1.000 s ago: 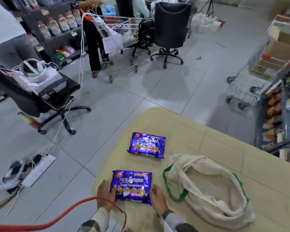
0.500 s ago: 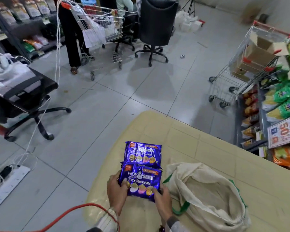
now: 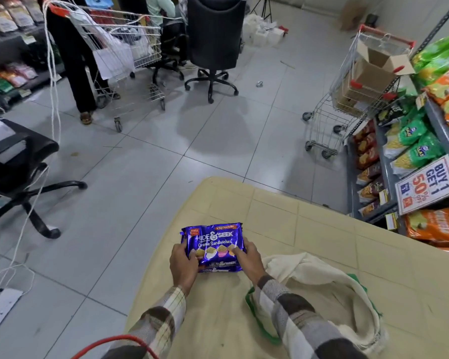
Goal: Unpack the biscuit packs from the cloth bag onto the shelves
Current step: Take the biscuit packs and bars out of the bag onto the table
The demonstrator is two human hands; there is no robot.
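Two purple biscuit packs are stacked on the cream quilted table [image 3: 309, 229]. The upper pack [image 3: 213, 242] covers most of the lower pack [image 3: 219, 267], of which only the near edge shows. My left hand [image 3: 183, 263] grips the stack's left side, fingers curled round the edge. My right hand [image 3: 248, 259] holds the right side, with a finger laid on the top pack. The cream cloth bag [image 3: 327, 301] with green handles lies slumped to the right of my right forearm.
Shelves [image 3: 389, 172] of snack bags with a "Buy 1 Get 1" sign [image 3: 429, 187] stand at the right. A trolley [image 3: 353, 99] with cardboard boxes is beside them. Office chairs, another trolley, a standing person and white cables occupy the floor beyond and left.
I carried the near pack forward and set it on top of the far pack. Both hands now hold the stack. The camera view swung right toward the shelves.
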